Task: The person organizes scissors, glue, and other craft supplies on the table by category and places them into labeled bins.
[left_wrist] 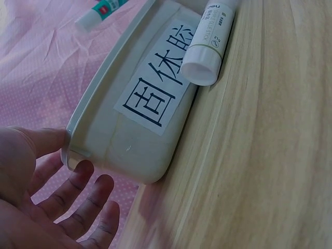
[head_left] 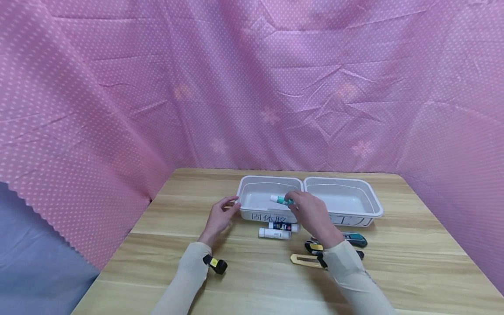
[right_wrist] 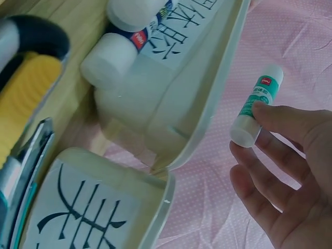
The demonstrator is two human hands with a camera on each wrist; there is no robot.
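Observation:
My right hand pinches a green and white glue stick between thumb and fingers, above the left white bin. Its white cap points left in the head view. My left hand holds the bin's near left corner, thumb and index finger at the rim, other fingers loosely bent below. In front of this labelled bin lie a white glue stick and a dark blue and white glue stick, side by side on the table.
A second white bin, also labelled, stands against the first on the right. Several utility knives lie near the right forearm, one teal and black, one yellow; the sleeve partly hides them. A pink dotted curtain hangs behind the wooden table.

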